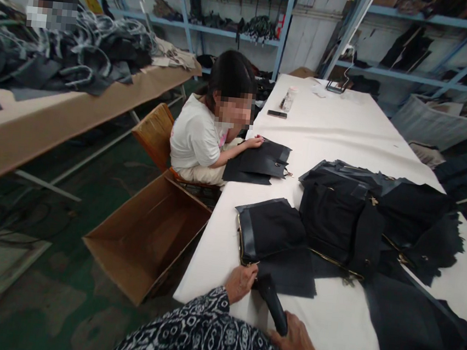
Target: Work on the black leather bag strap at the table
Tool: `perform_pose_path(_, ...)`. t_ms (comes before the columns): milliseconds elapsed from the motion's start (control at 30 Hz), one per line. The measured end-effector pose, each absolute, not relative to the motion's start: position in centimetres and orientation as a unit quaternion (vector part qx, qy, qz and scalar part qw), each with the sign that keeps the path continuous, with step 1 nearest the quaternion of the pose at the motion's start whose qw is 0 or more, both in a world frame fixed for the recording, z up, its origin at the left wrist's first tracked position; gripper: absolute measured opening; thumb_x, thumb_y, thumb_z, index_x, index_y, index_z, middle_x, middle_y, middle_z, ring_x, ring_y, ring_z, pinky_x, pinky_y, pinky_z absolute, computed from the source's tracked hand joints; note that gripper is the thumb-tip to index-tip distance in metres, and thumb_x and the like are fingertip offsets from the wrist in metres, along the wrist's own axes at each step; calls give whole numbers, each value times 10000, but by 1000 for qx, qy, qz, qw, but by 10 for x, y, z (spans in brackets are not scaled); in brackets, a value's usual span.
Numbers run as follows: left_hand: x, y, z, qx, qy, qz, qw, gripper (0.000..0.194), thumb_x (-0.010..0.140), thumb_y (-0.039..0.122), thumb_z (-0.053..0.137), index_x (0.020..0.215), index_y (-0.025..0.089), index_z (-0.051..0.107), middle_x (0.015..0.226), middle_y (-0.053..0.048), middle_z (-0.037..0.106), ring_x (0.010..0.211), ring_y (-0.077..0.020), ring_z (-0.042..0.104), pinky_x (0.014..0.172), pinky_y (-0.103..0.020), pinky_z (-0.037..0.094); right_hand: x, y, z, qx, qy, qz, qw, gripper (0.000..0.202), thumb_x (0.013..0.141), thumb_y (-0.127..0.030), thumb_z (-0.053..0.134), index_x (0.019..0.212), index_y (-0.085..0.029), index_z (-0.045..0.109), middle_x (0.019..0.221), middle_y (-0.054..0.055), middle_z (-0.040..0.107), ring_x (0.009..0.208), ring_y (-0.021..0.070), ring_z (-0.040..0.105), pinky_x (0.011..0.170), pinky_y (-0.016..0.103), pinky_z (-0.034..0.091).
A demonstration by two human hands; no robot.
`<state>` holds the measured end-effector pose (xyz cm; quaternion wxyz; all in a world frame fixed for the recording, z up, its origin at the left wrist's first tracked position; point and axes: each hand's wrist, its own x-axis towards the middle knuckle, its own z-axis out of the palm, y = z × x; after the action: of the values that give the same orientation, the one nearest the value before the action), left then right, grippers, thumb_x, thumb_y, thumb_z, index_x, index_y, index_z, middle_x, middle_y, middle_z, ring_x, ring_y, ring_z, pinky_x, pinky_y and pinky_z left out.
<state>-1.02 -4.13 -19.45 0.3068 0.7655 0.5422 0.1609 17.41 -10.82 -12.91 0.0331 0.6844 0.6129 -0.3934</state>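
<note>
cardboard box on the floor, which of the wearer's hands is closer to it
Left. The left hand rests at the table's near-left edge by the dark fabric piece, just right of the cardboard box. The right hand grips a dark rolled strip farther right, away from the box.

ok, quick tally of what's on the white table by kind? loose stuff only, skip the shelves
Dark fabric piles or pieces: 3 (heap, piece by the hands, co-worker's piece)
Rolled dark strip in the hands: 1, left hand, right hand
Phone: 1
Clear container: 1
Dark stand at the far end: 1
Total: 7
</note>
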Motion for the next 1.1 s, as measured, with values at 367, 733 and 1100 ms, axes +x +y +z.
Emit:
perform_pose_path(367,-11,-41,-193,756,550,158,318,186,889,252,307,853,225,487,709,10,592,657,-123,561,588,-213,336,193,-129,-109,699,599,-388,49,195,722,-390,507,741,-200,550,739,60,626,729,203,566,674,279,415)
perform_pose_path(733,-11,-40,-195,759,550,159,310,199,897,242,291,851,226,484,713,16,591,656,-118,554,586,-211,329,169,-109,-115,687,609,-389,71,245,687,-352,512,822,-149,539,807,100,612,775,230,575,692,296,409)
perform_pose_path(1100,-9,-40,-193,752,563,153,306,206,899,244,273,869,218,475,709,4,585,666,-133,557,599,-226,325,168,-97,-104,681,607,-406,52,228,688,-366,486,759,-150,515,795,63,582,763,191,543,668,279,399)
